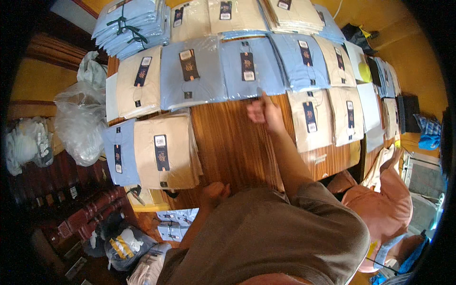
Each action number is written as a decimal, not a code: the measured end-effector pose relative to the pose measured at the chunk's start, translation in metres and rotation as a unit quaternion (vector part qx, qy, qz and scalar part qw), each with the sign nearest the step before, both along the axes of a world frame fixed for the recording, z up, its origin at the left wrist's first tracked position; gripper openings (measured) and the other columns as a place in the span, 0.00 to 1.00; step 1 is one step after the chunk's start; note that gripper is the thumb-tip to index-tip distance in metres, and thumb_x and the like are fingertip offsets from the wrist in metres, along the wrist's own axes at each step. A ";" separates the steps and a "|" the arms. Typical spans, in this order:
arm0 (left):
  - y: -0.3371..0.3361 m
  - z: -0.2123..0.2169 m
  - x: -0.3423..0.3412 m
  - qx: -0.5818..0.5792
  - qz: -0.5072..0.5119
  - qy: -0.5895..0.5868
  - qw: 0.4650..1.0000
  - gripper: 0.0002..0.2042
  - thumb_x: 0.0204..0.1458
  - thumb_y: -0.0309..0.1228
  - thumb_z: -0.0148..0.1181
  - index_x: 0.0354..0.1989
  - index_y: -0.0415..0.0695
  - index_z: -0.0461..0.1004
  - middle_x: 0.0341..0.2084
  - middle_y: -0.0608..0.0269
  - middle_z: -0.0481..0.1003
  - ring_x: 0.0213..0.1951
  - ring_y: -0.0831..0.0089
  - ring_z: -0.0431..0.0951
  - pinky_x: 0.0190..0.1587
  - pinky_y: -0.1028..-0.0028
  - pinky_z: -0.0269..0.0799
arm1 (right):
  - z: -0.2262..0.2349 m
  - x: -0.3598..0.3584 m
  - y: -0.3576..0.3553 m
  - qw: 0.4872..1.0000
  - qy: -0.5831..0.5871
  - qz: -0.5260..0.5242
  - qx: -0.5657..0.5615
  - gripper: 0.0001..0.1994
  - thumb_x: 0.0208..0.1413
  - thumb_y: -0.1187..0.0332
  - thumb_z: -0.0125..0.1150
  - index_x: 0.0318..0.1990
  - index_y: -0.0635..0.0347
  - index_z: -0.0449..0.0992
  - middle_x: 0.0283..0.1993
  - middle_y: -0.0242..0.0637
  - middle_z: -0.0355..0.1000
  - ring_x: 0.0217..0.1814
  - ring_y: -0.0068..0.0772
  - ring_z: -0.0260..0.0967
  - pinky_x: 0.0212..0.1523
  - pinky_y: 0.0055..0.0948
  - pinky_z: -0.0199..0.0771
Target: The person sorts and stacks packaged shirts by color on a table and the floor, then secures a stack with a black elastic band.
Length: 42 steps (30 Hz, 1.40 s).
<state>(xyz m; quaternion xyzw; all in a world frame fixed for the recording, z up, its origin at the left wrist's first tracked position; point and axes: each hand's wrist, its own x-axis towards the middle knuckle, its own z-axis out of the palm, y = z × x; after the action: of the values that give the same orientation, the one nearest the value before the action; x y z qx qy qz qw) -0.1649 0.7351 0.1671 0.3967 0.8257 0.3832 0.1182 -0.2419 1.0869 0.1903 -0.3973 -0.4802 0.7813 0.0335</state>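
Observation:
My right hand (267, 114) reaches forward over the wooden table (232, 147). One digit of it points at the near edge of a blue garment in a clear bag (248, 69); whether it touches cannot be told. Its other fingers are curled and smeared by motion. My left hand (217, 191) is at the table's near edge, fingers curled in, with nothing visible in it. Beside it on the left lies a pile of bagged cream garments (166, 147) with dark tags. A bagged grey-blue garment (192, 73) lies just left of the blue one.
Stacked bagged garments (130, 28) tied with dark string stand at the far left. Cream garments (311, 114) lie right of my arm. Clear plastic bags (80, 118) hang at the left. A co-worker in a pinkish top (380, 199) is at the right. Bundles (126, 247) sit below left.

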 end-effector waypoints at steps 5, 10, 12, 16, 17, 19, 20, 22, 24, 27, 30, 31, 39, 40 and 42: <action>-0.004 -0.011 0.010 -0.009 0.010 -0.026 1.000 0.17 0.56 0.33 0.68 0.19 0.44 0.68 0.16 0.57 0.69 0.19 0.62 0.74 0.21 0.63 0.69 | 0.038 -0.080 0.034 0.990 0.117 0.073 0.041 0.19 0.70 0.57 0.52 0.46 0.68 0.76 0.41 0.47 0.81 0.40 0.36 0.82 0.36 0.30 0.83; -0.014 -0.030 0.014 -0.074 -0.018 0.010 0.997 0.17 0.56 0.34 0.67 0.18 0.45 0.70 0.17 0.58 0.70 0.19 0.62 0.75 0.21 0.64 0.70 | -0.005 -0.242 0.124 0.975 0.133 -0.180 -0.003 0.19 0.62 0.64 0.66 0.47 0.76 0.73 0.39 0.53 0.79 0.33 0.46 0.82 0.31 0.38 0.89; -0.010 -0.024 0.016 -0.080 -0.002 0.007 0.997 0.17 0.56 0.34 0.67 0.18 0.45 0.70 0.17 0.58 0.70 0.20 0.62 0.75 0.21 0.64 0.71 | -0.011 -0.262 0.121 0.967 0.117 -0.202 0.103 0.17 0.60 0.69 0.68 0.46 0.78 0.71 0.36 0.55 0.78 0.29 0.48 0.82 0.26 0.37 0.89; -0.007 -0.006 0.012 -0.139 -0.005 -0.040 0.989 0.16 0.55 0.34 0.68 0.18 0.45 0.70 0.18 0.58 0.71 0.21 0.60 0.76 0.22 0.63 0.72 | -0.025 -0.262 0.114 0.960 0.107 -0.237 0.102 0.14 0.59 0.73 0.69 0.43 0.76 0.73 0.35 0.54 0.79 0.26 0.46 0.81 0.24 0.35 0.88; -0.005 -0.003 0.010 -0.169 -0.010 -0.049 0.984 0.16 0.55 0.33 0.68 0.18 0.45 0.70 0.18 0.58 0.71 0.22 0.60 0.76 0.23 0.63 0.72 | -0.026 -0.255 0.112 0.962 0.092 -0.218 0.139 0.13 0.61 0.71 0.67 0.42 0.77 0.73 0.33 0.53 0.79 0.27 0.44 0.81 0.23 0.34 0.86; -0.011 -0.013 0.012 -0.101 -0.008 -0.025 0.994 0.16 0.55 0.33 0.68 0.19 0.44 0.70 0.19 0.57 0.72 0.22 0.58 0.75 0.24 0.62 0.72 | -0.018 -0.228 0.114 0.946 0.080 -0.182 0.255 0.14 0.64 0.67 0.64 0.42 0.75 0.75 0.32 0.48 0.80 0.25 0.35 0.79 0.25 0.31 0.83; -0.014 -0.019 0.012 -0.066 -0.004 -0.010 0.998 0.16 0.55 0.33 0.68 0.19 0.44 0.70 0.19 0.56 0.72 0.22 0.58 0.75 0.24 0.61 0.71 | -0.017 -0.212 0.117 0.932 0.184 -0.163 0.264 0.13 0.65 0.67 0.64 0.43 0.72 0.76 0.33 0.45 0.79 0.28 0.33 0.79 0.27 0.31 0.84; -0.016 -0.026 0.015 -0.030 0.010 -0.021 0.999 0.16 0.55 0.33 0.68 0.20 0.43 0.70 0.19 0.55 0.71 0.22 0.56 0.74 0.24 0.61 0.71 | 0.022 -0.180 0.102 0.909 0.247 -0.207 0.265 0.11 0.66 0.65 0.62 0.44 0.66 0.77 0.38 0.43 0.78 0.36 0.36 0.80 0.32 0.35 0.86; -0.015 -0.026 0.014 -0.008 0.022 -0.041 0.999 0.16 0.56 0.34 0.68 0.21 0.42 0.69 0.19 0.55 0.70 0.21 0.55 0.73 0.24 0.60 0.70 | 0.073 -0.140 0.074 0.871 0.271 -0.234 0.336 0.12 0.69 0.65 0.57 0.43 0.68 0.73 0.37 0.40 0.75 0.31 0.31 0.77 0.30 0.33 0.86; -0.013 -0.029 0.010 -0.018 0.006 -0.105 0.994 0.17 0.57 0.38 0.67 0.22 0.42 0.70 0.19 0.56 0.70 0.22 0.57 0.74 0.26 0.59 0.70 | 0.123 -0.052 0.046 0.859 0.225 -0.208 0.410 0.13 0.70 0.62 0.57 0.35 0.61 0.71 0.31 0.32 0.71 0.28 0.24 0.72 0.27 0.30 0.83; -0.010 -0.041 0.006 -0.008 -0.003 -0.260 0.966 0.17 0.59 0.45 0.65 0.31 0.42 0.74 0.27 0.57 0.76 0.31 0.63 0.78 0.36 0.60 0.74 | 0.148 0.047 -0.021 0.864 0.170 -0.176 0.440 0.11 0.70 0.63 0.57 0.34 0.56 0.71 0.30 0.24 0.67 0.29 0.13 0.63 0.28 0.18 0.64; 0.000 -0.020 -0.005 0.042 -0.003 -0.342 0.939 0.19 0.60 0.49 0.64 0.38 0.42 0.77 0.33 0.58 0.79 0.37 0.65 0.81 0.42 0.61 0.76 | 0.157 0.077 -0.049 0.830 0.127 -0.144 0.524 0.10 0.71 0.64 0.56 0.36 0.57 0.70 0.28 0.22 0.65 0.28 0.11 0.57 0.26 0.17 0.55; 0.038 0.009 0.004 0.441 0.039 -0.746 0.498 0.25 0.70 0.43 0.48 0.68 0.41 0.61 0.61 0.54 0.71 0.61 0.60 0.73 0.66 0.54 0.67 | 0.076 0.259 -0.107 0.923 0.162 0.066 0.342 0.11 0.67 0.75 0.58 0.53 0.69 0.72 0.46 0.37 0.75 0.44 0.22 0.73 0.45 0.24 0.74; 0.042 0.015 0.005 0.466 0.027 -0.736 0.491 0.23 0.69 0.38 0.48 0.68 0.40 0.63 0.61 0.54 0.71 0.61 0.58 0.73 0.67 0.54 0.66 | 0.069 0.261 -0.095 0.954 0.152 0.082 0.243 0.16 0.65 0.74 0.63 0.57 0.68 0.71 0.50 0.37 0.75 0.51 0.26 0.73 0.52 0.29 0.74; 0.045 0.025 0.010 0.462 0.011 -0.706 0.537 0.23 0.65 0.32 0.49 0.67 0.37 0.63 0.60 0.50 0.71 0.62 0.54 0.72 0.69 0.54 0.64 | 0.058 0.266 -0.054 0.984 0.146 0.068 0.080 0.28 0.62 0.65 0.66 0.66 0.66 0.66 0.60 0.42 0.71 0.65 0.36 0.66 0.67 0.41 0.64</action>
<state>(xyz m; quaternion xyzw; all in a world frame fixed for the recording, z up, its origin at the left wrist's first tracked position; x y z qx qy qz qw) -0.1552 0.7806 0.1918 -0.0119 0.1871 0.8685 0.4589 0.0243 1.0332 0.2487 -0.2415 -0.5567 0.7907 0.0814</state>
